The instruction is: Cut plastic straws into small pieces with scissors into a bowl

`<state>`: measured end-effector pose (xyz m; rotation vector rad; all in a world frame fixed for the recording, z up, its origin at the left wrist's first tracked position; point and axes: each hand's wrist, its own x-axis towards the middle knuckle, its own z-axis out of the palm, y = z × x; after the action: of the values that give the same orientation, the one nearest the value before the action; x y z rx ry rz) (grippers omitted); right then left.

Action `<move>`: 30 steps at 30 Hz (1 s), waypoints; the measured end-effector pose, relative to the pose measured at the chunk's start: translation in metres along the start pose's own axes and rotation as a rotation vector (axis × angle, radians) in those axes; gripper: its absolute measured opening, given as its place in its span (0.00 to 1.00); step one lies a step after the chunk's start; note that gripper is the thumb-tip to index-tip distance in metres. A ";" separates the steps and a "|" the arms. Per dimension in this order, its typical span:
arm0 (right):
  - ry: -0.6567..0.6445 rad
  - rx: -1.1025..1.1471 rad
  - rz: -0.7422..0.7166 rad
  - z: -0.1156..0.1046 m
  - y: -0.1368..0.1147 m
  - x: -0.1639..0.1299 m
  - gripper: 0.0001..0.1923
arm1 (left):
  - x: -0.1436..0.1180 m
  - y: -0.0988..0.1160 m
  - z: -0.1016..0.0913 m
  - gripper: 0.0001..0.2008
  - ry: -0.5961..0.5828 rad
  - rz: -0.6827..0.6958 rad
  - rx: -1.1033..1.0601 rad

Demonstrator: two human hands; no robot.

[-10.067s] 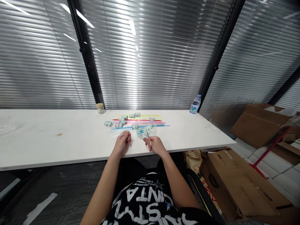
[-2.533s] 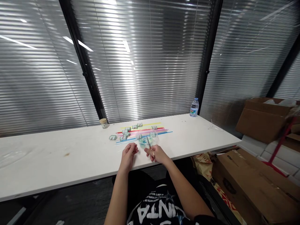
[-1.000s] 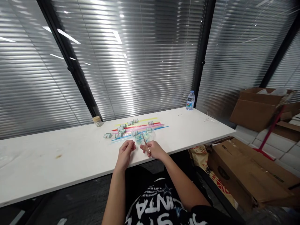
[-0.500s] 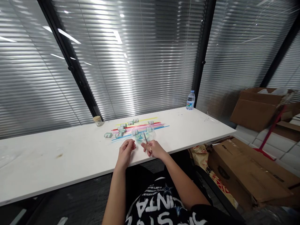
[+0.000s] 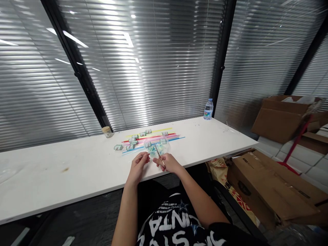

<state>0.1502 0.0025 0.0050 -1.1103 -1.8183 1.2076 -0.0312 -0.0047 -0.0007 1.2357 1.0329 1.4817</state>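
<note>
While the right hand (image 5: 167, 163) grips scissors (image 5: 159, 156), blue bits fill the clear bowl (image 5: 166, 147).

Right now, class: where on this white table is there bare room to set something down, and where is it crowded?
Bare stretches on the table: left of the left hand, and between the straws and the water bottle. Crowded: straws, small rolls and clear bowl before the right hand.

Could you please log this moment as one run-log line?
right hand: grips scissors | left hand: pinching, item unclear | bowl beyond | straws on table
</note>
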 end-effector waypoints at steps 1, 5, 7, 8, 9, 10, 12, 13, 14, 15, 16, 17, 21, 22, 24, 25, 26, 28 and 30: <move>-0.002 -0.002 0.000 0.000 0.000 0.000 0.29 | 0.000 -0.001 0.000 0.18 -0.002 -0.003 -0.001; -0.012 -0.012 0.001 -0.001 0.000 0.000 0.30 | 0.000 -0.002 -0.001 0.19 -0.002 -0.007 -0.010; -0.009 -0.008 0.004 -0.001 0.001 0.000 0.30 | 0.000 -0.002 -0.001 0.19 -0.006 -0.005 -0.005; -0.006 -0.001 0.007 0.000 0.001 0.000 0.30 | 0.000 -0.002 -0.001 0.19 -0.009 -0.003 0.000; -0.005 0.007 0.010 0.000 0.002 0.000 0.30 | 0.000 -0.001 -0.001 0.19 -0.011 0.001 0.006; -0.004 0.015 0.012 0.000 0.002 0.000 0.30 | 0.000 -0.001 -0.001 0.18 -0.013 0.003 0.011; -0.006 0.026 0.012 0.000 0.003 0.000 0.30 | 0.000 -0.001 0.000 0.19 -0.011 0.007 0.016; -0.006 0.028 0.009 0.000 0.003 0.000 0.30 | 0.000 -0.001 0.000 0.19 -0.010 0.007 0.016; -0.005 0.028 0.005 0.000 0.003 0.000 0.30 | 0.000 -0.001 0.000 0.19 -0.009 0.007 0.016; -0.003 0.028 0.001 0.000 0.003 0.001 0.30 | 0.000 -0.001 0.000 0.19 -0.010 0.006 0.015; -0.001 0.027 -0.002 0.000 0.003 0.001 0.30 | 0.000 -0.001 0.000 0.18 -0.011 0.005 0.013; 0.000 0.027 -0.004 0.000 0.003 0.001 0.29 | 0.000 -0.001 0.000 0.18 -0.012 0.004 0.012; -0.002 0.026 -0.006 0.000 0.004 0.001 0.29 | 0.000 -0.001 0.000 0.18 -0.012 -0.004 0.001; -0.004 0.026 -0.006 0.000 0.004 0.001 0.29 | 0.001 -0.001 0.000 0.18 -0.011 -0.007 -0.003; -0.009 0.026 -0.005 0.000 0.004 0.001 0.29 | 0.001 -0.001 0.000 0.18 -0.009 -0.008 -0.008; -0.011 0.025 -0.004 -0.001 0.004 0.001 0.28 | 0.000 -0.001 0.000 0.18 -0.009 -0.006 -0.010; -0.012 0.022 -0.003 -0.001 0.003 0.001 0.28 | 0.000 -0.001 0.000 0.18 -0.008 -0.005 -0.010; -0.012 0.013 -0.001 0.000 0.003 0.001 0.28 | 0.000 0.000 0.001 0.19 -0.005 -0.002 -0.011; -0.009 0.007 0.004 0.000 0.003 0.001 0.28 | -0.001 0.001 0.001 0.19 0.003 -0.002 -0.018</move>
<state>0.1510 0.0038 0.0025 -1.1071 -1.8179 1.2217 -0.0300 -0.0053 0.0001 1.2201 1.0205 1.4887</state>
